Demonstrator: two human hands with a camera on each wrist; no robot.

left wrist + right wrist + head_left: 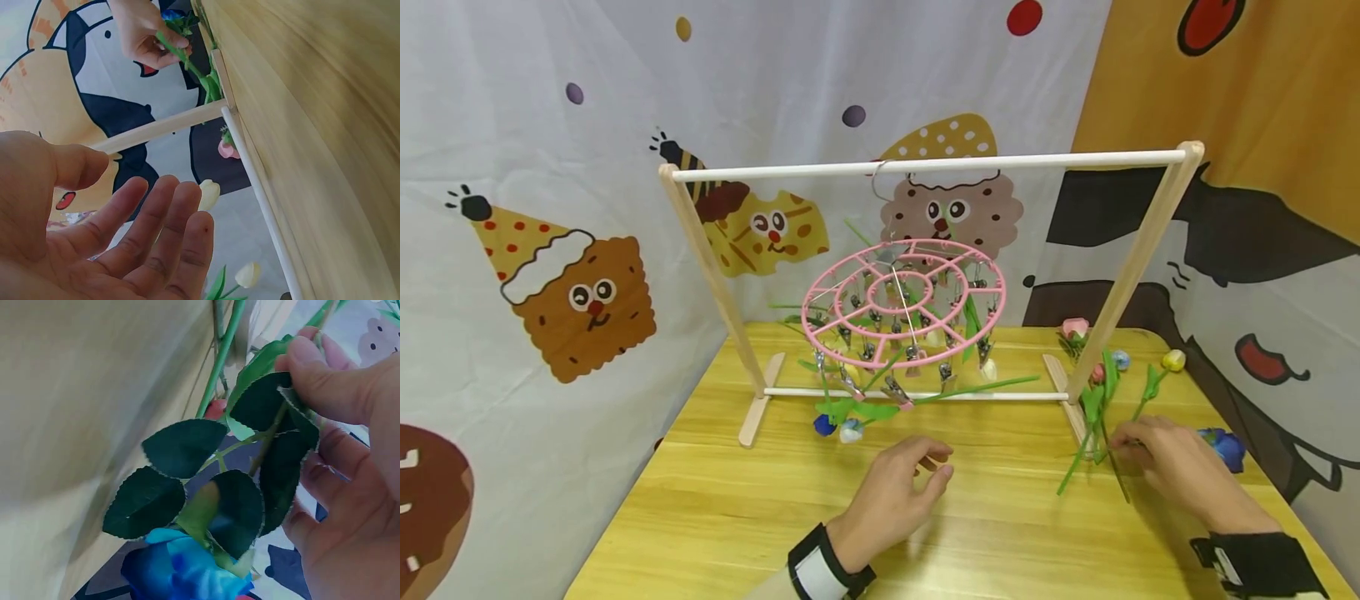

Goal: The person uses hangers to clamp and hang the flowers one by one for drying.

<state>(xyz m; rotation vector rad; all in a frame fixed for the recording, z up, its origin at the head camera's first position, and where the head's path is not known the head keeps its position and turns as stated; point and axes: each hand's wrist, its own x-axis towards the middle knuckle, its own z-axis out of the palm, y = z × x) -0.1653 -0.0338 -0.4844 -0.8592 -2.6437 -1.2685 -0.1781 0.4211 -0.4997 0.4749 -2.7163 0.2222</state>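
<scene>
Held at the right end of the wooden table: a blue rose, pinched by the stem between thumb and forefinger of the right hand, with the other fingers loosely bent beside the dark leaves. In the head view, pointing bloom to the right, past the hand; in the right wrist view, slanting along its long axis from bloom at lower left to stem at upper right. Impossible to tell about contact between bloom and tabletop.

Just left of the pinch, more stems, with a red flower, a pale blue flower and a yellow tulip. Beside these, the wooden stand, with a pink round hanger hooked on its rod and flowers clipped below. In front of the hanger, the left hand, holding nothing, with fingers gently curved and thumb apart.
</scene>
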